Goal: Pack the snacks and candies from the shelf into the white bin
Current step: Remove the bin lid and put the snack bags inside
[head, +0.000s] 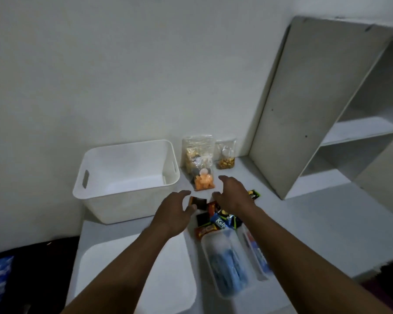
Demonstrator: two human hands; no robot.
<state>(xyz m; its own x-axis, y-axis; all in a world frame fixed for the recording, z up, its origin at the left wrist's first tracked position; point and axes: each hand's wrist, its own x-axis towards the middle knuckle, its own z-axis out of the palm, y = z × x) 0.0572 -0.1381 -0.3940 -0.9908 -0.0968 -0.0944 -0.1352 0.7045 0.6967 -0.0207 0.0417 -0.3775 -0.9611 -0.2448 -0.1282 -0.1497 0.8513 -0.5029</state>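
A white rectangular plastic bin with slot handles (114, 207) stands upright and empty on the pale surface. Just right of it stand three clear bags: a tall bag of yellowish snacks (196, 148), a bag of orange pieces (204, 181) in front of it, and a small bag of brown nuts (225, 159) further right. Nearer lies a loose heap of small candies in black, red and blue wrappers (217, 220).

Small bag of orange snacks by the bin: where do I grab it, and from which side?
Probably pinch the orange snack bag by its slack clear top, right hand coming from above on the near side. It stands upright with the weight low; a taller cracker bag backs it and the white bin sits close on its left.
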